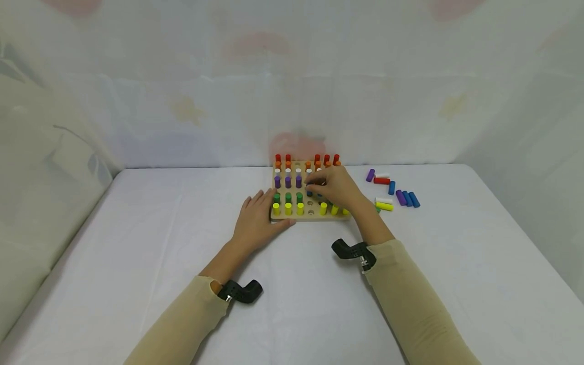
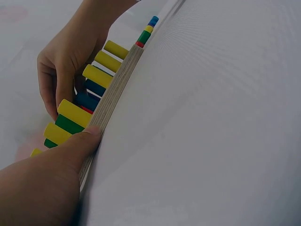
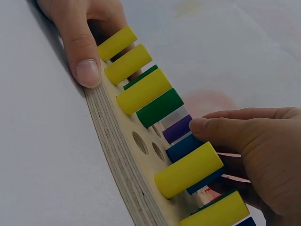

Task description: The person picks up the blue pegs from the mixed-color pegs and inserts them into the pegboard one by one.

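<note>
A wooden peg board lies at the table's far middle, with upright pegs in rows of red, orange, white, purple, green, blue and yellow. My left hand lies flat on the table, its thumb pressed against the board's front left edge. My right hand reaches over the board and pinches a blue peg standing in the blue row. In the right wrist view, two empty holes show in the yellow row beside that peg.
Loose pegs lie on the white table right of the board: purple, red, blue, yellow and a purple-and-blue cluster. A pale cloth backdrop rises behind the table.
</note>
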